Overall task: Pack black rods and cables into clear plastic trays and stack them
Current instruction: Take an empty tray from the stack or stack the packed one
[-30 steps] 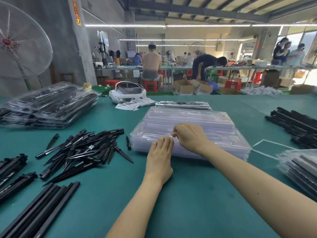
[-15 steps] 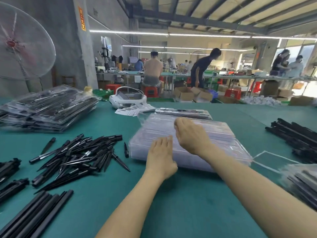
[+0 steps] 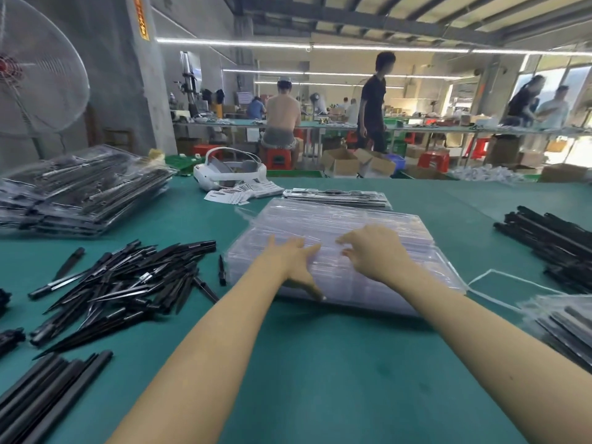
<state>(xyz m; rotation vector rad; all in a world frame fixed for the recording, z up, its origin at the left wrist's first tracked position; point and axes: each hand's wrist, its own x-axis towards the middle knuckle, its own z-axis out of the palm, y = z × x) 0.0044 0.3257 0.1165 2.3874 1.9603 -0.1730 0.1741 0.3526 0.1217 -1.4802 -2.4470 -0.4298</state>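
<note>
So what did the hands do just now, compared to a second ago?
The left hand slid from the near edge up onto the stack of clear plastic trays, fingers spread flat. The right hand gave up its pinch at the edge and now hovers over the top, fingers curled. The stack and the pile of black rods stayed put.

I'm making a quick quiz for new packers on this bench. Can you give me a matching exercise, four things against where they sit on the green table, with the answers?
Things:
1. stack of empty clear trays
2. pile of pointed black spikes
3. white headset
4. heap of filled trays

Places:
A. far left of the table
B. middle, under the left hand and right hand
C. far edge, behind the clear stack and to its left
D. left of the clear stack, near side

Pairs: 1-B, 2-D, 3-C, 4-A
</note>
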